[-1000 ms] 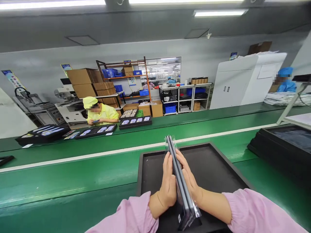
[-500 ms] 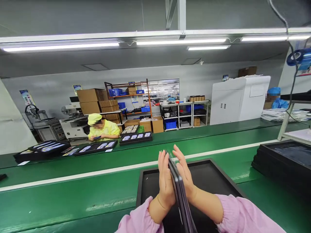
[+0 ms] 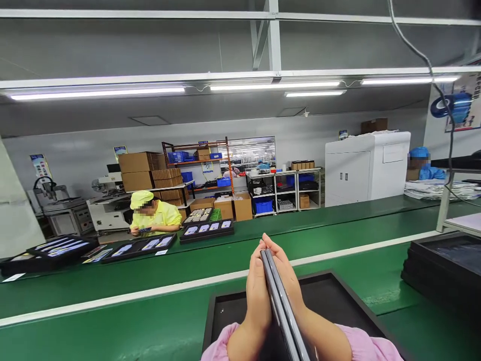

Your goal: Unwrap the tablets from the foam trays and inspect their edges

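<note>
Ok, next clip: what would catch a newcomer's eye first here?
Front and centre, the left hand and right hand press flat against a thin stack of dark panels held on edge above a black tray. Behind them runs the long green conveyor. Across it on the left, a person in yellow sits by trays of small parts.

A small stack of thin, flat, dark grey glossy panels (image 3: 281, 303) stands on edge between two palms, seen almost edge-on, so that only the narrow rims and a strip of shiny face show. The left hand (image 3: 257, 291) presses flat against one side and the right hand (image 3: 291, 286) against the other, fingertips meeting over the far end. The stack tilts slightly, its near end running out of view, above a shallow black rectangular tray (image 3: 330, 296).
</note>
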